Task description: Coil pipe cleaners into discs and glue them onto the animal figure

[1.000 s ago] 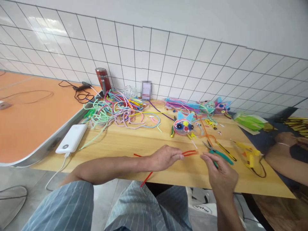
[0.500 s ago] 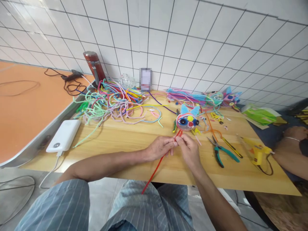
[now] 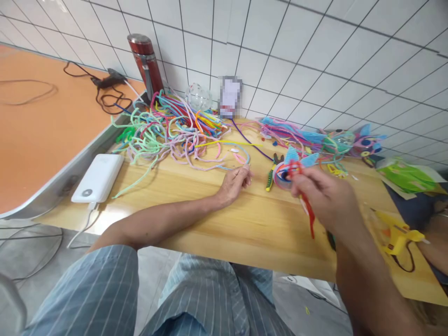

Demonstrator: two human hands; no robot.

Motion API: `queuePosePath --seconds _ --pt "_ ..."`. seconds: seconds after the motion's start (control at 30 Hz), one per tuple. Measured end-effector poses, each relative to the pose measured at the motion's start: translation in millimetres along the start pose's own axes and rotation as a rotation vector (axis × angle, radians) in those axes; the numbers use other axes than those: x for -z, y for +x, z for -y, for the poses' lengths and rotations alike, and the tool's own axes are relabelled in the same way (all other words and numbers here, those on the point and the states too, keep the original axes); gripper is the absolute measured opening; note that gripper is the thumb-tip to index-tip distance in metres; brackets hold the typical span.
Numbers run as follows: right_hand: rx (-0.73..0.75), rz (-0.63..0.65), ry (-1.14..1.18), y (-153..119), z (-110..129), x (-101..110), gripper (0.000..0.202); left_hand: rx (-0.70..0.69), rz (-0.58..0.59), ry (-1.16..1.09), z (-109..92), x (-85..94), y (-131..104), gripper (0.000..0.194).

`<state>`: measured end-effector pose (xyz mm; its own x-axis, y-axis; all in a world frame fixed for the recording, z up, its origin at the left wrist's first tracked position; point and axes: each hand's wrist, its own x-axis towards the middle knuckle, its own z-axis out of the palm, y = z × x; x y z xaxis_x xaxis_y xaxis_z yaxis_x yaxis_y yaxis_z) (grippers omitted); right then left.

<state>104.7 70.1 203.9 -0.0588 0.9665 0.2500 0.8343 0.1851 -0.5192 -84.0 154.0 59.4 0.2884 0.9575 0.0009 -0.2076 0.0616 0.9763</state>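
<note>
Wooden table (image 3: 227, 228), seen from above. Your right hand (image 3: 325, 196) is closed, thumb against fingers, on red pipe cleaners (image 3: 310, 219). Part of the red shows above your fingertips; loose ends hang below them. This hand is slightly blurred, so the exact pinch is hard to read. It sits in front of the blue-eared figure (image 3: 280, 181), hiding part of its face; you cannot tell from this angle whether the red touches it.

Your left hand (image 3: 234, 184) is over the table to the left of the figure, well apart from your right, fingers curled in. Whether anything small is between them, cannot tell.

Pliers (image 3: 269, 179) with yellow-and-green handles lie just beside the figure, on its left. Behind your left hand, a tangled pile of pipe cleaners (image 3: 150, 142) in many colours; a clear ball (image 3: 198, 96) and a red flask (image 3: 145, 65) stand behind it. White power bank (image 3: 98, 179), cable attached, near the table's left end. Beyond the figure, a pink-and-blue bundle (image 3: 296, 135) lies near the tiled wall. Yellow glue gun (image 3: 399, 235) to the right, near another person's arm (image 3: 436, 245).
</note>
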Motion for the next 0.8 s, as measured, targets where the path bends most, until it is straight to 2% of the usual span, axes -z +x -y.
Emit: queuePosePath --seconds 0.07,0.1,0.2,0.3,0.37,0.47,0.53,0.63,0.73,0.8 --pt "0.119 0.155 -0.095 7.5 1.4 -14.9 0.042 -0.038 -0.027 0.006 4.6 2.3 1.9 0.059" --pt "0.17 0.186 -0.13 8.7 -1.5 -23.8 0.042 -0.063 -0.043 0.022 5.9 3.7 2.8 0.057" --pt "0.22 0.164 -0.177 2.5 -17.8 -44.3 0.038 -0.124 -0.086 0.109 5.6 7.4 4.0 0.05" --pt "0.195 0.121 -0.188 -10.0 -32.2 -48.5 0.035 -0.227 -0.068 0.238 0.9 8.3 -0.7 0.042" --pt "0.205 0.135 -0.198 -16.1 -37.1 -46.2 0.035 -0.354 -0.003 0.347 -2.0 6.3 -7.9 0.038" --pt "0.229 0.155 -0.238 -19.8 -40.0 -45.1 0.035 -0.556 0.173 0.491 -2.1 1.5 -20.2 0.037" --pt "0.232 0.14 -0.272 -19.7 -41.0 -47.9 0.034 -0.628 0.281 0.551 0.4 -0.9 -25.1 0.035" --pt "0.242 0.111 -0.302 -19.3 -42.5 -52.8 0.033 -0.63 0.311 0.58 3.5 -0.8 -23.8 0.036" --pt "0.22 0.056 -0.323 -22.6 -47.2 -49.4 0.033 -0.555 0.216 0.568 2.8 2.6 -16.7 0.035" --pt "0.184 0.008 -0.327 -28.1 -54.0 -39.7 0.032 -0.496 0.171 0.551 1.2 4.2 -13.7 0.035"
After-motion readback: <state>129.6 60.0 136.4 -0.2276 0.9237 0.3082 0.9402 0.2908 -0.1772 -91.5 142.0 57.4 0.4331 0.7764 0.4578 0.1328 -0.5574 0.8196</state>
